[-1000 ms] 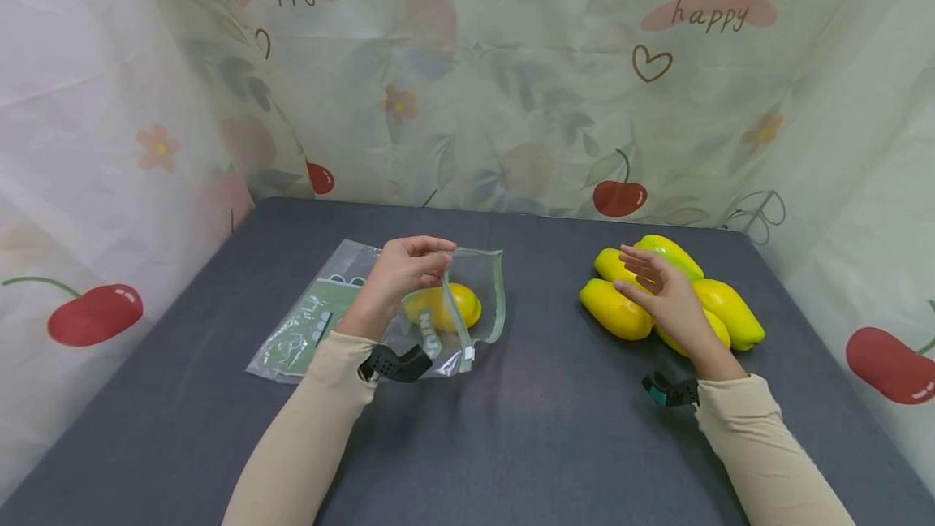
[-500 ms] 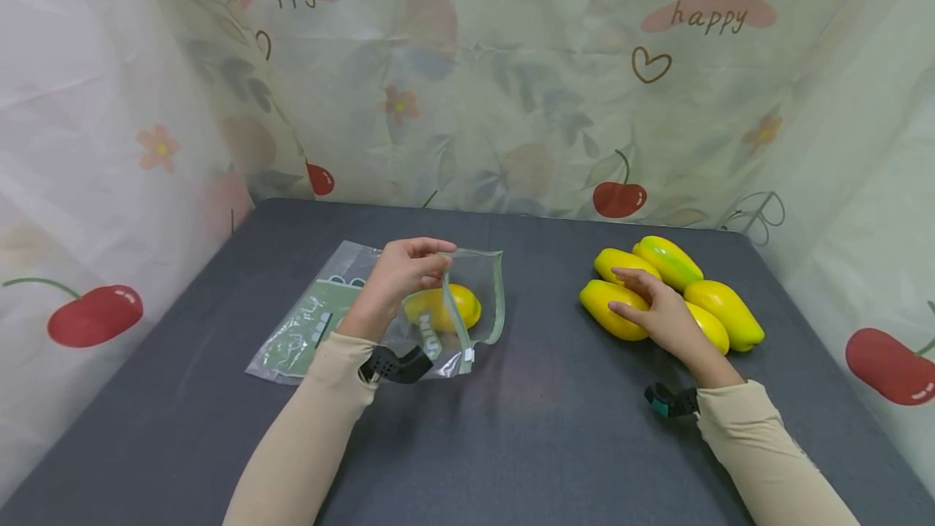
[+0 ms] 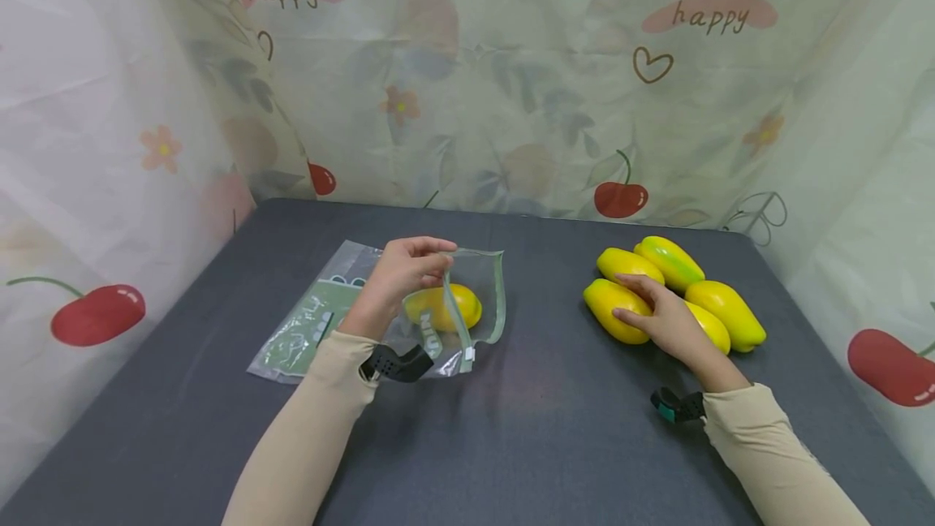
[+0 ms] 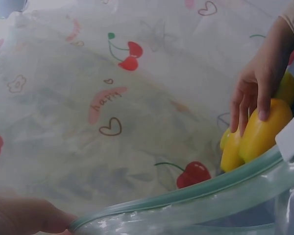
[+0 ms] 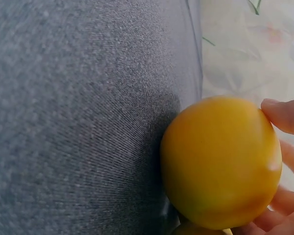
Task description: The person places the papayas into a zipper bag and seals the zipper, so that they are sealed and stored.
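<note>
My left hand (image 3: 405,273) pinches the upper edge of a clear zip bag (image 3: 500,299) with a green rim. The bag's mouth gapes toward the right, and one yellow mango (image 3: 464,307) lies inside. On the right, my right hand (image 3: 668,315) grips the front left mango (image 3: 609,315) of a group. Thumb and fingers lie on opposite sides of this mango (image 4: 264,132) in the left wrist view. In the right wrist view, the fingertips touch the side of the mango (image 5: 220,161), which sits close to the dark cloth. The left hand's fingers are mostly hidden in its own wrist view.
Several other mangoes lie against each other, among them a back mango (image 3: 669,262) and a right-hand mango (image 3: 726,313). Under the left forearm is a flat bag with a green print (image 3: 310,331). The dark table (image 3: 511,445) ends at a printed curtain (image 3: 467,104).
My right hand has come down from above the group onto the front left mango, its fingers closing round it. My left hand and the bag have stayed in place.
</note>
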A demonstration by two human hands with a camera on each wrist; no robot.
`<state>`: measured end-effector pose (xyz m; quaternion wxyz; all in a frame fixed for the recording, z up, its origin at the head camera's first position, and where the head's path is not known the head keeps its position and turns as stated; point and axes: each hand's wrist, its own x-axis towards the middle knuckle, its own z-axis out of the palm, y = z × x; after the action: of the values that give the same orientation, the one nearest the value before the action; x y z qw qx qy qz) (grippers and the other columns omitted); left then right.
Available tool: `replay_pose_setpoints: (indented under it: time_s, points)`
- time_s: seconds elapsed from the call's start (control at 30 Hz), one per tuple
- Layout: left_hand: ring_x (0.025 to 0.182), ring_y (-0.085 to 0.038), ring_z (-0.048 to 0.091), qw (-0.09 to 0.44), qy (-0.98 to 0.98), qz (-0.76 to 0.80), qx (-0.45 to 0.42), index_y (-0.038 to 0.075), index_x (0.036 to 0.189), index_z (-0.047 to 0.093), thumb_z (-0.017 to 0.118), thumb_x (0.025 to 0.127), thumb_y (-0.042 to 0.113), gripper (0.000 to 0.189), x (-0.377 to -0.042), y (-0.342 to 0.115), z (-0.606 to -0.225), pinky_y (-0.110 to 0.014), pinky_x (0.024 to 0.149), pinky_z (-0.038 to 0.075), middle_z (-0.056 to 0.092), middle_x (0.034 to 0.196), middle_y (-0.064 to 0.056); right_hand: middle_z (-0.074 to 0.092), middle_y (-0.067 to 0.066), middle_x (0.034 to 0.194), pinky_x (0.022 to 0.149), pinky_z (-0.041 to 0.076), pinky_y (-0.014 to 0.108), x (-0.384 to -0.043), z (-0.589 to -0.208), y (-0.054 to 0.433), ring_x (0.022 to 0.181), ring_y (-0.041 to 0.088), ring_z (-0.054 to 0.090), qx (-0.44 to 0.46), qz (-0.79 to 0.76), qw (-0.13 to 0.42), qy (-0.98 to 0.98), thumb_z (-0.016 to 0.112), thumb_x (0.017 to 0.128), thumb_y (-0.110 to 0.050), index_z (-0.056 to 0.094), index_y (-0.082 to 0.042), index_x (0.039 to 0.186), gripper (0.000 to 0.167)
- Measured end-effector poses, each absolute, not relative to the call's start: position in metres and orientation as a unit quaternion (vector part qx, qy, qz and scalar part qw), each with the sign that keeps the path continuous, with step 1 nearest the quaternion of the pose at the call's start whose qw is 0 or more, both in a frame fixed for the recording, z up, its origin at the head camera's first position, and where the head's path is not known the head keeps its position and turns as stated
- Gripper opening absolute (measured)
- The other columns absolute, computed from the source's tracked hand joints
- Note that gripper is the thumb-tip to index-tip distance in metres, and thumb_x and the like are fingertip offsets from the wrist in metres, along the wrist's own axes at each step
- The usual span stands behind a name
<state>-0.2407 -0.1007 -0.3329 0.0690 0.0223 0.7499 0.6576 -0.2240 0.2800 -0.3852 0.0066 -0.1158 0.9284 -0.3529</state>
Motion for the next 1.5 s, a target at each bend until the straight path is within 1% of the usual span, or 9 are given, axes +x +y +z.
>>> replay_pose_setpoints:
  time_s: [0.13, 0.3, 0.43, 0.57, 0.67, 1.0, 1.2, 1.27, 1.5]
  points:
    - [0.073, -0.018, 0.059, 0.072, 0.750, 0.658, 0.020, 0.002, 0.116, 0.068, 0.063, 0.089, 0.009, 0.029, -0.241, -0.100, -0.333, -0.032, 0.079, 0.057, 0.065, 0.088, -0.004, 0.040, 0.020, 0.149, 0.109, 0.029, 0.058, -0.224, -0.387, 0.280, 0.136, 0.039, 0.036, -0.113, -0.345, 0.015, 0.932, 0.062, 0.092, -0.041, 0.038, -0.004, 0.147, 0.070]
    - [0.074, -0.018, 0.059, 0.075, 0.750, 0.656, 0.018, 0.003, 0.116, 0.068, 0.063, 0.089, 0.010, 0.029, -0.242, -0.100, -0.333, -0.036, 0.083, 0.057, 0.066, 0.090, -0.004, 0.039, 0.021, 0.149, 0.109, 0.029, 0.058, -0.224, -0.388, 0.278, 0.134, 0.040, 0.037, -0.112, -0.338, 0.023, 0.934, 0.062, 0.093, -0.040, 0.036, -0.002, 0.147, 0.072]
    - [0.074, -0.019, 0.059, 0.073, 0.750, 0.657, 0.020, 0.003, 0.115, 0.069, 0.064, 0.088, 0.010, 0.028, -0.242, -0.099, -0.333, -0.037, 0.084, 0.056, 0.065, 0.088, -0.004, 0.039, 0.025, 0.147, 0.102, 0.035, 0.059, -0.221, -0.388, 0.273, 0.125, 0.040, 0.043, -0.099, -0.323, 0.043, 0.940, 0.063, 0.091, -0.044, 0.032, -0.001, 0.148, 0.078]
    - [0.074, -0.018, 0.059, 0.075, 0.750, 0.657, 0.021, 0.002, 0.117, 0.068, 0.063, 0.088, 0.010, 0.030, -0.242, -0.099, -0.333, -0.033, 0.080, 0.057, 0.065, 0.088, -0.004, 0.038, 0.027, 0.146, 0.097, 0.038, 0.059, -0.220, -0.391, 0.270, 0.120, 0.041, 0.044, -0.092, -0.313, 0.059, 0.943, 0.063, 0.090, -0.048, 0.029, -0.002, 0.150, 0.083]
    - [0.075, -0.018, 0.060, 0.078, 0.751, 0.656, 0.018, 0.001, 0.118, 0.067, 0.063, 0.088, 0.009, 0.031, -0.241, -0.098, -0.333, -0.030, 0.078, 0.057, 0.065, 0.090, -0.004, 0.037, 0.026, 0.148, 0.097, 0.038, 0.059, -0.221, -0.394, 0.269, 0.120, 0.041, 0.044, -0.095, -0.313, 0.058, 0.943, 0.064, 0.089, -0.048, 0.029, -0.004, 0.150, 0.083]
    - [0.074, -0.019, 0.059, 0.075, 0.751, 0.655, 0.020, 0.001, 0.118, 0.067, 0.063, 0.088, 0.009, 0.031, -0.240, -0.099, -0.334, -0.028, 0.076, 0.057, 0.065, 0.089, -0.004, 0.039, 0.024, 0.147, 0.097, 0.038, 0.058, -0.220, -0.396, 0.267, 0.119, 0.039, 0.046, -0.099, -0.309, 0.049, 0.945, 0.065, 0.088, -0.049, 0.031, -0.005, 0.150, 0.083]
    - [0.073, -0.018, 0.059, 0.075, 0.748, 0.659, 0.026, 0.000, 0.118, 0.067, 0.063, 0.088, 0.010, 0.032, -0.241, -0.099, -0.336, -0.027, 0.075, 0.056, 0.065, 0.098, -0.014, 0.040, 0.024, 0.146, 0.096, 0.039, 0.057, -0.219, -0.395, 0.264, 0.118, 0.039, 0.047, -0.096, -0.312, 0.043, 0.944, 0.065, 0.088, -0.048, 0.032, -0.005, 0.149, 0.082]
    - [0.073, -0.018, 0.059, 0.075, 0.748, 0.659, 0.026, 0.000, 0.118, 0.067, 0.063, 0.088, 0.010, 0.032, -0.241, -0.099, -0.336, -0.027, 0.075, 0.056, 0.065, 0.099, -0.015, 0.040, 0.024, 0.146, 0.096, 0.039, 0.058, -0.219, -0.394, 0.263, 0.118, 0.039, 0.047, -0.093, -0.312, 0.043, 0.944, 0.065, 0.088, -0.049, 0.032, -0.006, 0.149, 0.082]
    - [0.074, -0.018, 0.060, 0.077, 0.749, 0.658, 0.023, 0.001, 0.118, 0.067, 0.063, 0.088, 0.009, 0.031, -0.242, -0.098, -0.335, -0.028, 0.074, 0.057, 0.065, 0.091, -0.005, 0.039, 0.022, 0.147, 0.095, 0.039, 0.057, -0.221, -0.389, 0.259, 0.116, 0.038, 0.047, -0.097, -0.319, 0.031, 0.942, 0.066, 0.087, -0.049, 0.032, -0.009, 0.150, 0.082]
